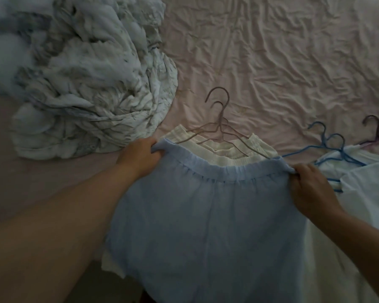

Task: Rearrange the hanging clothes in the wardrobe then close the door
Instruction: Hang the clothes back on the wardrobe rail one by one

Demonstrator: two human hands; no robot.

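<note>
A light blue garment [197,215] with an elastic waistband filled the lower centre of the frame, stretched out flat between two hands. The left hand [140,156] pinched the waistband's left corner, fingers curled round the cloth, so its grip held the blue fabric. The right hand [311,184] did the same at the waistband's right corner, its grip closed on the fabric edge.

Just above the blue waistband lay a cream garment [217,145], partly covered by the blue one, with two pale wire hangers [220,119] resting on it, their hooks pointing toward the top of the frame. At the right edge lay a white garment [368,182] with blue hangers [335,147] on it and a dark purple hanger [375,127] beside them, near the frame's right border.

All of this lay on a bed covered by a wrinkled pink sheet [282,62]. A crumpled, pale patterned blanket [92,84] was heaped in the upper left of the frame.
</note>
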